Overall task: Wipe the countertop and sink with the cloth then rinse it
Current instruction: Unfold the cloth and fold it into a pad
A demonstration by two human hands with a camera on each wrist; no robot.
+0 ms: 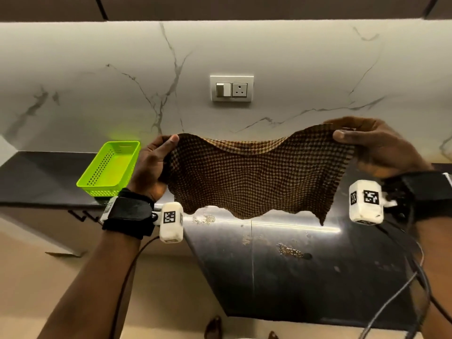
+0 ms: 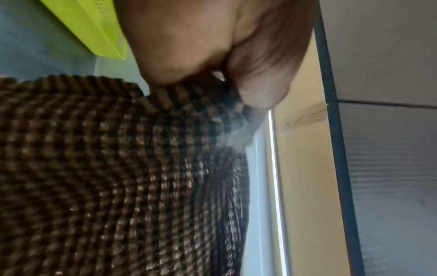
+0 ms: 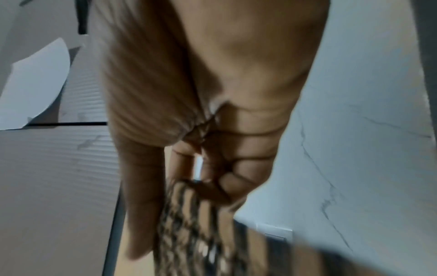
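From the head camera, the left hand (image 1: 152, 165) and the right hand (image 1: 378, 148) are each pinching an upper corner of the brown checked woven cloth (image 1: 252, 177), which is hanging spread between them above the dark glossy countertop (image 1: 305, 265). Pale crumb patches (image 1: 289, 250) are lying on the countertop below the cloth. A lime-green perforated plastic basket (image 1: 110, 167) is sitting left of the cloth.

From the left wrist, thumb and fingers (image 2: 257, 93) are gripping the cloth's edge (image 2: 106, 168).

From the right wrist, blurred curled fingers (image 3: 236, 168) are clamping the cloth (image 3: 189, 233).
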